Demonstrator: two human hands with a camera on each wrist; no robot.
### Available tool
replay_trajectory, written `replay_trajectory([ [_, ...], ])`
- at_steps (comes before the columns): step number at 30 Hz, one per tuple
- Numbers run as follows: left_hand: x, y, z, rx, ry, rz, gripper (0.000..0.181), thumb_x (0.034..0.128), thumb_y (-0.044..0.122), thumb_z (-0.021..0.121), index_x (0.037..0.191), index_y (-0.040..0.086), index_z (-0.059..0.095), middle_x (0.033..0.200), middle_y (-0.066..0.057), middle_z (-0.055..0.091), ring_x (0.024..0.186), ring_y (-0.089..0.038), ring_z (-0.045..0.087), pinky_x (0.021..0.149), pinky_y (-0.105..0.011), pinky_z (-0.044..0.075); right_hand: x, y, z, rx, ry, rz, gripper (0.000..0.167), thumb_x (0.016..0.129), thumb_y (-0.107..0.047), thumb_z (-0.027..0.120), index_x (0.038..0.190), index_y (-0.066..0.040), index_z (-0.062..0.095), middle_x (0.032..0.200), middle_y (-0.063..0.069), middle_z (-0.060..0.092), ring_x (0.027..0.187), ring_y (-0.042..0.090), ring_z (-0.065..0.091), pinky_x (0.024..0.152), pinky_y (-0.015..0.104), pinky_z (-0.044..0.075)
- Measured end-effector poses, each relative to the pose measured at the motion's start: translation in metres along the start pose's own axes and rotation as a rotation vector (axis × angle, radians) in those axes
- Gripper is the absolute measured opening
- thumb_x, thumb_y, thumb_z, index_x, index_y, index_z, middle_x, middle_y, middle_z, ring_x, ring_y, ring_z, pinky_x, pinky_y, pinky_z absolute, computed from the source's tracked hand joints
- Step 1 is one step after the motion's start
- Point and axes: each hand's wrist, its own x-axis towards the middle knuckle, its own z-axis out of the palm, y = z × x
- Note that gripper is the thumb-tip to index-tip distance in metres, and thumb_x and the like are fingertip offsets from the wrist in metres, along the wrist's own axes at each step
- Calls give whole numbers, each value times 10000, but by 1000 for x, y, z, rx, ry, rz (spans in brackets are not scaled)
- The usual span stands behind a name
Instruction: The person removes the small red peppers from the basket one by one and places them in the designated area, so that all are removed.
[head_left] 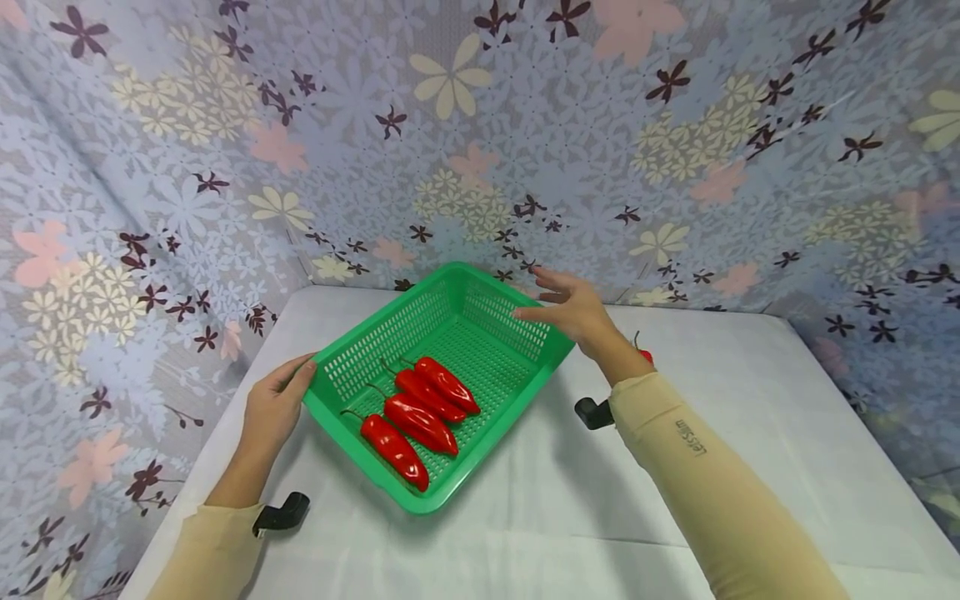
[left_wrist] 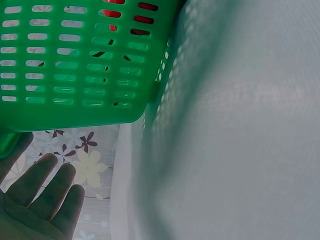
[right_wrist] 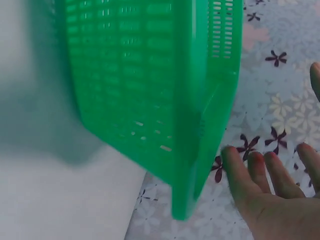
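A green plastic basket (head_left: 495, 350) with slotted walls stands at a slant over the white table, its shadow beneath it. Inside lie several glossy red peppers (head_left: 422, 423) with thin stems, side by side near the front left. My left hand (head_left: 273, 408) holds the basket's left corner, thumb on the rim; in the left wrist view its other fingers (left_wrist: 47, 192) extend below the rim. By the right far rim is my right hand (head_left: 566, 312), fingers spread; the right wrist view shows those fingers (right_wrist: 282, 175) apart from the basket and holding nothing.
Another red pepper (head_left: 645, 356) lies on the table, mostly hidden behind the right forearm. The white-covered table (head_left: 750, 400) extends to the right. A flowered cloth (head_left: 450, 150) hangs behind the table and at its sides. Black wrist cameras (head_left: 283, 512) stick out from both sleeves.
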Motion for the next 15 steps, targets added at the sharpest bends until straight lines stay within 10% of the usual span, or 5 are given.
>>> replay_trajectory([
  [15, 1, -2, 0, -31, -4, -25, 612, 992, 586, 533, 1363, 114, 649, 1398, -121, 592, 1357, -311, 465, 1052, -541, 382, 12, -24, 39, -49, -65, 20, 856, 788, -297, 896, 1525, -280, 461, 1549, 55, 427, 1398, 290, 411, 1011, 493, 472],
])
